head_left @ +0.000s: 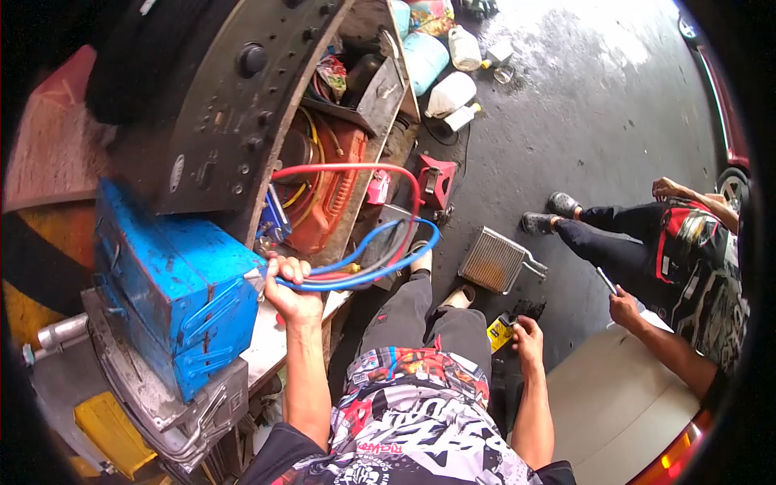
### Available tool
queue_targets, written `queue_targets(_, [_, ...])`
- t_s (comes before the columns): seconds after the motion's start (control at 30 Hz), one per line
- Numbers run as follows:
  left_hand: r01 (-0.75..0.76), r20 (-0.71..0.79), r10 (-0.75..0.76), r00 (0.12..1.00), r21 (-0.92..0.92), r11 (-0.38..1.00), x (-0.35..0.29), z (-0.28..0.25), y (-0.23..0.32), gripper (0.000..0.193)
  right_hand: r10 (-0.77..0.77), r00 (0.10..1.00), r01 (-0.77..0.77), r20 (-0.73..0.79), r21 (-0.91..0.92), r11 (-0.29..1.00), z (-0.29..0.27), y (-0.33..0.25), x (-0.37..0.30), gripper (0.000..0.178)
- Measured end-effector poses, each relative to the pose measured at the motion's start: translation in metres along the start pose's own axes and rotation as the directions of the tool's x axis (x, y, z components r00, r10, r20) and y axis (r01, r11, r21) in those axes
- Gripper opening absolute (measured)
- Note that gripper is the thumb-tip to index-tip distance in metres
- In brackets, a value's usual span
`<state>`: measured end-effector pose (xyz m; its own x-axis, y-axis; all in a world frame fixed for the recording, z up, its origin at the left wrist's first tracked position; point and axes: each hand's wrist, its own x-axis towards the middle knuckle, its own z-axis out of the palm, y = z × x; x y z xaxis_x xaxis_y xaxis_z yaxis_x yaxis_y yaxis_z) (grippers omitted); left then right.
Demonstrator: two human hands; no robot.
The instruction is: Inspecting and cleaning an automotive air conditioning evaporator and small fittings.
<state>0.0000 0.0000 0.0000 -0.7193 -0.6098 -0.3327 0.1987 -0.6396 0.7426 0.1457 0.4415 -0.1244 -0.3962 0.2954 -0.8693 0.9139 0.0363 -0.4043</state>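
One bundle of hoses (339, 285), blue, red and dark, is in the left hand (293, 287), whose fingers are wrapped firmly around it. The right hand (528, 343) hangs well apart from it, fingers loosely curled; I cannot tell whether they pinch something small. The hoses swing out in wide loops ahead of the left hand, and the red one (347, 167) arches back over the orange casing (323, 230).

To handle them well, I would grip where the strands meet and bring the right hand across to support the loops, so that none kinks. A gentle draw suits the red one best: a hard tug could snag it.

Just left of the left hand, the corner of the blue box (194, 291) crowds the grip. Ahead of the right hand, the radiator (491, 260) lies on the floor (558, 145), a trip hazard, with a red stand (437, 184) beyond. Right of the right hand, a co-worker (687, 267) holds a phone (605, 281) beside a pale car panel (614, 396).
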Motion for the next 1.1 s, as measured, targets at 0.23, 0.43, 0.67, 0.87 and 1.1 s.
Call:
queue_targets(0.23, [0.146, 0.034, -0.148, 0.988, 0.053, 0.988, -0.068, 0.000, 0.011, 0.020, -0.844, 0.497, 0.850, 0.204, -0.309, 0.426, 0.112, -0.216, -0.043, 0.073])
queue_targets(0.43, [0.388, 0.038, -0.396, 0.918, 0.130, 0.912, -0.130, 0.001, 0.011, 0.013, -0.382, 0.464, 0.679, 0.799, -0.044, 0.732, 0.168, -0.254, -0.076, 0.053])
queue_targets(0.67, [0.491, -0.015, -0.537, 0.843, 0.427, 0.759, -0.180, 0.003, -0.023, 0.021, -0.255, 0.662, 0.165, 0.704, 0.196, 0.967, 0.146, -0.141, -0.157, 0.026])
queue_targets(0.87, [0.539, -0.050, -0.594, 0.803, 0.486, 0.687, -0.221, -0.019, -0.080, 0.035, -0.408, 0.550, 0.553, 0.729, 0.049, 0.832, 0.091, -0.077, -0.145, 0.027])
queue_targets(1.1, [0.572, -0.089, -0.566, 0.820, 0.070, 0.817, -0.269, -0.031, -0.099, 0.035, -0.411, 0.271, 0.938, 0.871, -0.143, 0.316, 0.072, -0.080, -0.174, 0.037])
